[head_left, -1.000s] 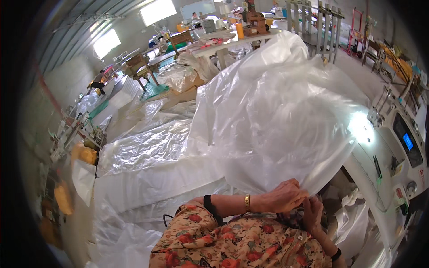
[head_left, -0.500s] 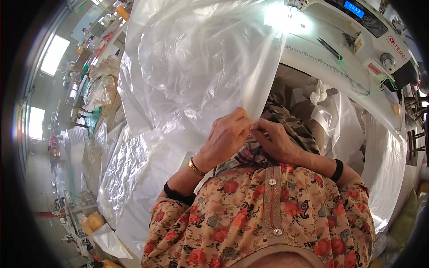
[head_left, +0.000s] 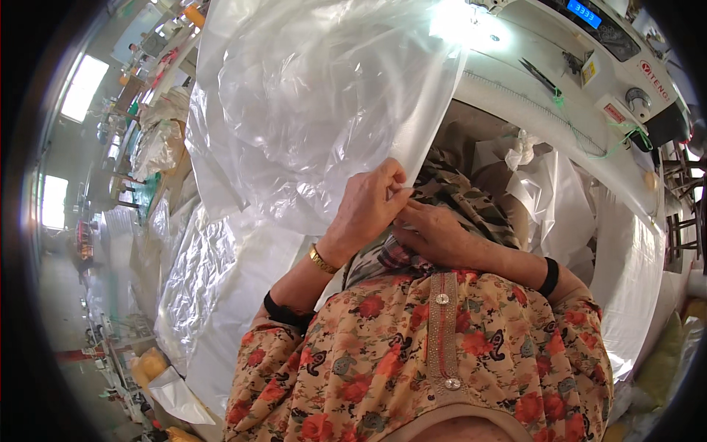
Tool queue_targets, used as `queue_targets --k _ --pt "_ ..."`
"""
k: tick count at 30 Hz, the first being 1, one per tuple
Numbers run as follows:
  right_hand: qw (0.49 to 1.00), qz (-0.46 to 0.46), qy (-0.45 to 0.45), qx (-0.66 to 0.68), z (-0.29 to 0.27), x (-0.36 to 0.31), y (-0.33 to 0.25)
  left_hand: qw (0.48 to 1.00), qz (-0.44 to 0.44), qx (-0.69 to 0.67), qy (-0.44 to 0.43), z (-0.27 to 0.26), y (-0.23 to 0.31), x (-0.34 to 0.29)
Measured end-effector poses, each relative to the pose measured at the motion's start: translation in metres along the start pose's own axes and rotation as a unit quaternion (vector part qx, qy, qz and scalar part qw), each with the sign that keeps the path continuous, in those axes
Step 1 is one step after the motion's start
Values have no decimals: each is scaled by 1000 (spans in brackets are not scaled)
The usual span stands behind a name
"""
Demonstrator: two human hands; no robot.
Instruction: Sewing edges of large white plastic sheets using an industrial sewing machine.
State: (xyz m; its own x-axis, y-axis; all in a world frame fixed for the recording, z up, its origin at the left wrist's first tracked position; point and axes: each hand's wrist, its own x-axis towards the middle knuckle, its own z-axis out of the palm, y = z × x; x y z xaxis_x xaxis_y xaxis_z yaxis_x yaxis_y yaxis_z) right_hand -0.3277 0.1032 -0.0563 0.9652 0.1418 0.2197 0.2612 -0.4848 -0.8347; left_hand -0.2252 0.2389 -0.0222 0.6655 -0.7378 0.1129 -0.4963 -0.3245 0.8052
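A large sheet of clear plastic film (head_left: 294, 110) spreads from the sewing machine's table toward my lap, wrinkled and glossy. Its right edge runs down to my fingers. My left hand (head_left: 370, 202) is closed in a pinch on that edge, with a gold band at the wrist. Close beside it, my right hand (head_left: 434, 232) has its fingers bent together at the film's corner; what lies between them is too small to make out. Both hands are just above my lap, over camouflage-patterned cloth (head_left: 468, 199).
A white sewing machine (head_left: 626, 66) with a lit lamp stands at the upper right. On its bed (head_left: 508, 92) lie dark thread snips (head_left: 540, 76) and green thread. More plastic film (head_left: 199, 272) is heaped at left, and white sheeting (head_left: 556, 195) hangs at right.
My left hand has moved slightly up along the film's edge, its fingers more curled. My right hand has shifted a little left and down. The film has swung slightly left.
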Motion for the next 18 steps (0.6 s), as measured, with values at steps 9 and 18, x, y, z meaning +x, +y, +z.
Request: queue_targets --k 9,18 --pt "977 -51 -57 -197 -90 40 27 992 64 106 7 -9 17 -10" --pt "896 0 235 -377 -183 125 100 994 95 36 38 -10 10 -19"
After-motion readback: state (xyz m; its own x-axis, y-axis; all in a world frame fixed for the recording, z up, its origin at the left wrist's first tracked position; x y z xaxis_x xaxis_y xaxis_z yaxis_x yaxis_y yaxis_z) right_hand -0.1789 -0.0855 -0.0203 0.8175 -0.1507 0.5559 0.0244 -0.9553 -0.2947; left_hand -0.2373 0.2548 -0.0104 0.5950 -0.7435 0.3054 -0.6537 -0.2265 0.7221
